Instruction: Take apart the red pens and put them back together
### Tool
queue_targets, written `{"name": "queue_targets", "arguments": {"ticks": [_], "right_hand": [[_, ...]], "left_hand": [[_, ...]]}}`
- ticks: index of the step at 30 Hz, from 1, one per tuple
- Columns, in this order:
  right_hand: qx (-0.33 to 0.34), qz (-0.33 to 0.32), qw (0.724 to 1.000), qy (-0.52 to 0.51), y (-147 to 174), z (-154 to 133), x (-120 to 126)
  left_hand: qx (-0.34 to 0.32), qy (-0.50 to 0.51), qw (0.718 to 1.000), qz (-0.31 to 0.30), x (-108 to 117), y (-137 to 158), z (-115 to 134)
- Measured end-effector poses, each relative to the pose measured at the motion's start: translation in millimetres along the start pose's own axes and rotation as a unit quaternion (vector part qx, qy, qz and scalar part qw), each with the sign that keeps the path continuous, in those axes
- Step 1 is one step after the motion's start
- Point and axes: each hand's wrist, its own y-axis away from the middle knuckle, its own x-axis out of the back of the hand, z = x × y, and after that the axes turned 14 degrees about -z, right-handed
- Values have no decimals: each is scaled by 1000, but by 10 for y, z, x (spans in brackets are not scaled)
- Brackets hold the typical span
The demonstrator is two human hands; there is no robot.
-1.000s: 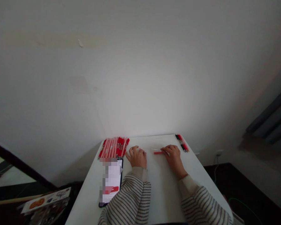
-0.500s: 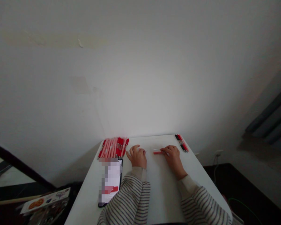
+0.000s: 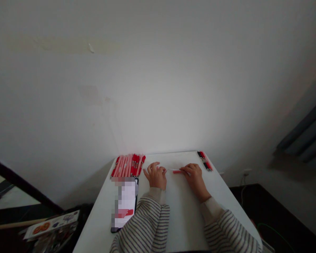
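Note:
Over the white table [image 3: 183, 214], my right hand [image 3: 193, 177] pinches a thin pale rod that looks like a pen refill [image 3: 173, 169]. It points left, its tip close to my left fingers. A short pink-red pen barrel [image 3: 177, 172] lies just below the refill, with its right end under my right fingers. Thumb and forefinger of my left hand [image 3: 157, 176] are pressed together near the refill's tip, on something too small to make out; the other fingers are spread. I cannot tell whether the tip touches it.
Several pink and red pens [image 3: 127, 166] lie in a row at the table's back left. A phone [image 3: 125, 203] with a lit, partly blurred screen is beside my left sleeve. Black and red pens [image 3: 205, 161] lie at the back right. The wall [image 3: 158, 88] borders the back edge.
My left hand has shifted slightly right, closing the gap to the refill's tip. The refill has tilted a little, and my right hand has stayed almost in place.

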Motion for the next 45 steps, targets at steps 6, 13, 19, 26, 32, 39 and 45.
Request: {"name": "queue_targets", "arguments": {"ticks": [6, 13, 19, 26, 32, 39, 45], "right_hand": [[5, 5, 1000, -1, -4, 8, 2], [0, 1, 1000, 0, -3, 0, 2], [0, 2, 1000, -12, -9, 21, -10], [7, 4, 1000, -7, -5, 2, -13], [19, 3, 1000, -3, 3, -58, 6], [21, -25, 999, -17, 1, -85, 22], [10, -22, 999, -31, -11, -34, -17]], "left_hand": [[9, 5, 1000, -2, 8, 5, -1], [0, -5, 1000, 2, 8, 17, 10], [2, -2, 1000, 11, -17, 7, -8], [-15, 3, 1000, 3, -19, 9, -10], [-39, 14, 999, -13, -40, 21, 8], [-43, 16, 999, -20, -48, 14, 6], [-30, 29, 999, -26, -54, -4, -9]]}}
